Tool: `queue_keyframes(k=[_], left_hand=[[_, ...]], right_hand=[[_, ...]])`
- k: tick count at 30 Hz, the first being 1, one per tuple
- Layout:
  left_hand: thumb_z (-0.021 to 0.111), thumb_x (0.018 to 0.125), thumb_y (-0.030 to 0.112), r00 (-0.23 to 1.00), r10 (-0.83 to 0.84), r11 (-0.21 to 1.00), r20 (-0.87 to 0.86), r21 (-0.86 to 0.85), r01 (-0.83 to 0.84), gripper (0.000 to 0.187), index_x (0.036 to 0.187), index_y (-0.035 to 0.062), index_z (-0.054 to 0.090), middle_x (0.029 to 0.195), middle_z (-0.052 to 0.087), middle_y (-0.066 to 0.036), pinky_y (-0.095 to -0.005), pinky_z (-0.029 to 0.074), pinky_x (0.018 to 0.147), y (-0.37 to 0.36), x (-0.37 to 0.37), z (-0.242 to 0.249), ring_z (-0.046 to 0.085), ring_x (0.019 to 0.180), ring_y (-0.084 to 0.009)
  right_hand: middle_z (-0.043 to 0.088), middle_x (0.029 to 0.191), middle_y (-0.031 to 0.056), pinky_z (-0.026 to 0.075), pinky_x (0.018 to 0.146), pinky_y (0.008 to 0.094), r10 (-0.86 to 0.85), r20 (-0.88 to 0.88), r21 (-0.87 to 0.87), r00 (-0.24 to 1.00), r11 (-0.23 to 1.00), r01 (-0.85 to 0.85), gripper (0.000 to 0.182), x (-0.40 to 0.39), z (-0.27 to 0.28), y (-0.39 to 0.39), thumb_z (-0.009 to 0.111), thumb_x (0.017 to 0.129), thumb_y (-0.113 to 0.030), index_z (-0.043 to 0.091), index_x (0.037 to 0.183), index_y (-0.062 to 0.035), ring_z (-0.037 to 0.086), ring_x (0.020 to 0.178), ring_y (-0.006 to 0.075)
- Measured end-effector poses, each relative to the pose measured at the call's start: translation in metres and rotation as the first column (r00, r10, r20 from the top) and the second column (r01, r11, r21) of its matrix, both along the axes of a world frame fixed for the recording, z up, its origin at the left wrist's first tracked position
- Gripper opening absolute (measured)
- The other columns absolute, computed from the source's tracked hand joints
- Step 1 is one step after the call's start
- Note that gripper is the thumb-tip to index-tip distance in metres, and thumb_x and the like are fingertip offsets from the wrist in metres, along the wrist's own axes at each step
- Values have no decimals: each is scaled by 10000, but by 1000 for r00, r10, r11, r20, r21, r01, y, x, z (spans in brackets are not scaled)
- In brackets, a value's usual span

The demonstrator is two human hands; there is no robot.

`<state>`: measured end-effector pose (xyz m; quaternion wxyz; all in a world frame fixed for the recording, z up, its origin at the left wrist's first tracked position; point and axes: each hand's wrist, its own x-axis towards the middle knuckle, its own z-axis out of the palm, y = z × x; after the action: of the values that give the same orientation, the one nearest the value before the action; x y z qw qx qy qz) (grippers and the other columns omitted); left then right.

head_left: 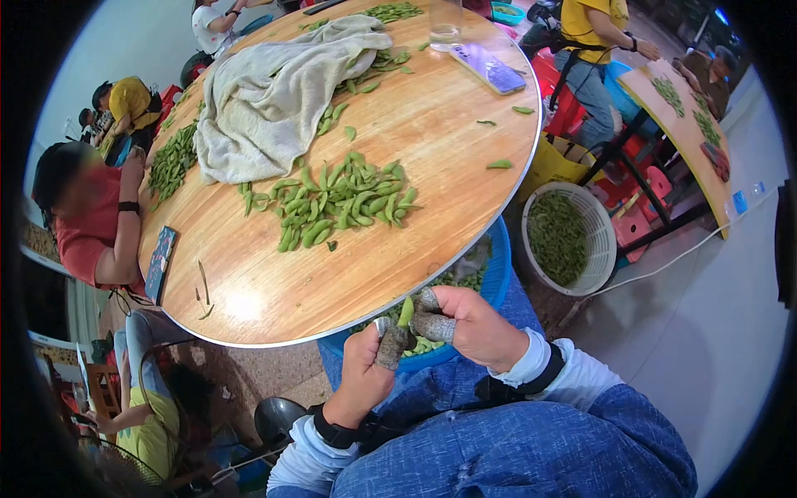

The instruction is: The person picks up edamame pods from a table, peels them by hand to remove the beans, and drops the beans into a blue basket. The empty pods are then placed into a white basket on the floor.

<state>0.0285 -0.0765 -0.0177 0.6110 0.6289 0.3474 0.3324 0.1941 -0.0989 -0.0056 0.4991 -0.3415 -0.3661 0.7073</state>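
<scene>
My left hand (pixel 363 375) and my right hand (pixel 484 326) meet just off the table's near edge. Grey wrappings cover the thumb and fingertips of both. Pinched between them is a green edamame pod (pixel 406 313), standing upright, partly hidden by the fingers. Below my hands, a blue basin (pixel 501 261) with shelled green beans (pixel 423 345) rests against my denim-covered lap, partly under the tabletop. A pile of edamame pods (pixel 340 201) lies on the round wooden table (pixel 398 270) in front of me.
A crumpled pale towel (pixel 266 100) covers part of the table. Phones (pixel 488 68) and a glass (pixel 446 23) stand near the edges. On the floor at right is a white basket (pixel 599 241) of pods. A person in red (pixel 87 216) sits at left; others work farther back.
</scene>
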Motion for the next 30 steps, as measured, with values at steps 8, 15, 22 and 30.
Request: queue_keyframes(k=[8, 15, 22, 30], left_hand=[[574, 772, 89, 898, 119, 906, -424, 415, 76, 209, 951, -12, 534, 755, 586, -134, -311, 447, 588, 2, 5, 14, 574, 654, -243], [569, 746, 44, 883, 283, 755, -374, 655, 36, 207, 943, -7, 529, 748, 571, -174, -367, 447, 582, 1, 7, 6, 578, 653, -317], [450, 882, 239, 988, 156, 976, -24, 159, -150, 221, 868, 29, 519, 643, 508, -26, -250, 362, 469, -2, 7, -5, 464, 536, -122], [442, 859, 424, 923, 321, 763, 213, -635, -119, 357, 815, 74, 493, 564, 429, -11, -231, 283, 412, 3, 13, 8, 365, 449, -103]], right_hand=[[574, 905, 31, 422, 753, 235, -85, 77, 38, 993, 996, 83, 154, -1, -5, 0, 506, 816, -8, 545, 962, 25, 513, 829, 87], [586, 881, 27, 430, 734, 232, -72, 60, 21, 996, 997, 70, 131, -2, -7, 0, 515, 819, -15, 556, 937, 22, 520, 805, 81], [589, 890, 27, 431, 740, 232, -56, 24, 130, 998, 990, 53, 166, -4, -18, 7, 544, 816, -46, 553, 969, 20, 525, 814, 83], [591, 877, 19, 428, 734, 230, 51, -17, 171, 999, 984, -47, 149, 0, -30, 13, 549, 817, -52, 555, 947, 19, 526, 809, 76]])
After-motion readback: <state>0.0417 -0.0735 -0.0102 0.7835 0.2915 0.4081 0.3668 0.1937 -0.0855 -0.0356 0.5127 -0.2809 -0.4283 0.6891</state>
